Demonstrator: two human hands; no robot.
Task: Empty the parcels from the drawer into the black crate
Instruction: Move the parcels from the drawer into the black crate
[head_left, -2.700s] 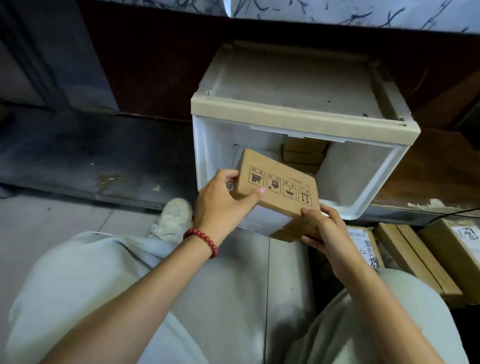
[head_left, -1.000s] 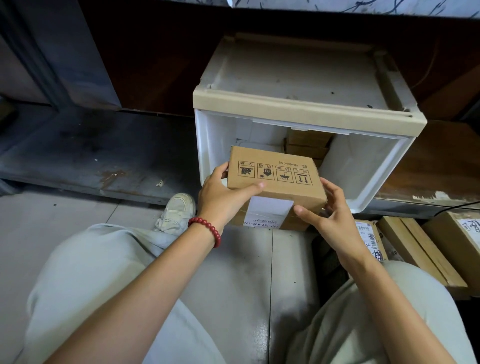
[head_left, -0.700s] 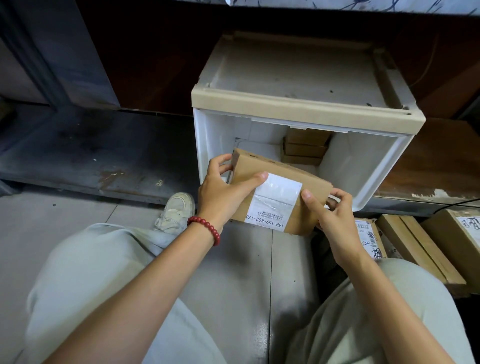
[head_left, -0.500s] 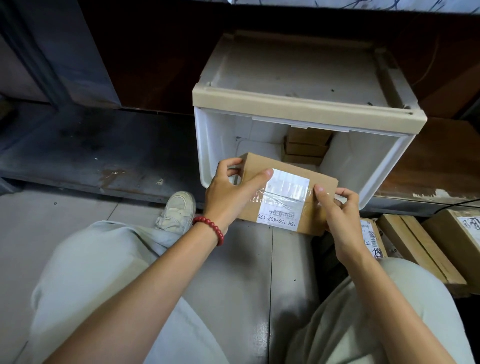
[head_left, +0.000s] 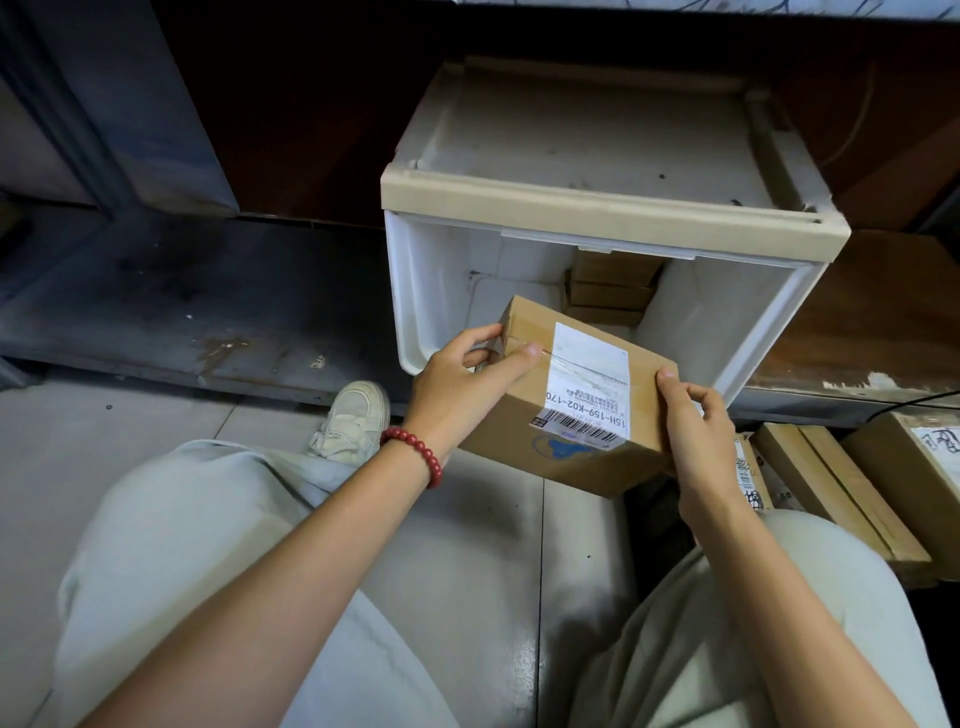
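**Parcel turned label-up, in front of the drawer**

The parcel (head_left: 566, 400) has rotated since earlier: its handling symbols are gone from sight and the white label (head_left: 589, 382), reading "15H-159-K02-170", faces up. The left hand (head_left: 457, 384) and right hand (head_left: 696, 431) grip its ends. More parcels (head_left: 610, 291) sit half-hidden deep in the drawer (head_left: 613, 218).
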